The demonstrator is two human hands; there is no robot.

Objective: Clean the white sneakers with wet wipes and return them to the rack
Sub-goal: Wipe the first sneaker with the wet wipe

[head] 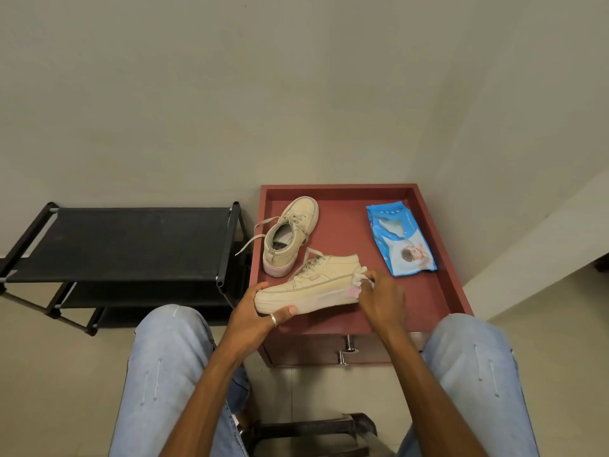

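Note:
A white sneaker (316, 285) lies sideways above the front of the red cabinet top (438, 291), toe to the left. My left hand (260, 311) grips its toe, thumb under the sole. My right hand (379, 295) pinches a crumpled white wet wipe (361, 277) against the pink-tabbed heel. The second white sneaker (291, 235) stands upright behind it, heel toward me, laces loose. A blue pack of wet wipes (400, 239) lies at the right of the cabinet top.
A black shoe rack (125, 242) with fabric shelves stands to the left, touching the cabinet. The cabinet has raised edges and metal drawer handles (346, 352) in front. My knees in light jeans flank the cabinet. A dark stool frame (313, 430) sits below.

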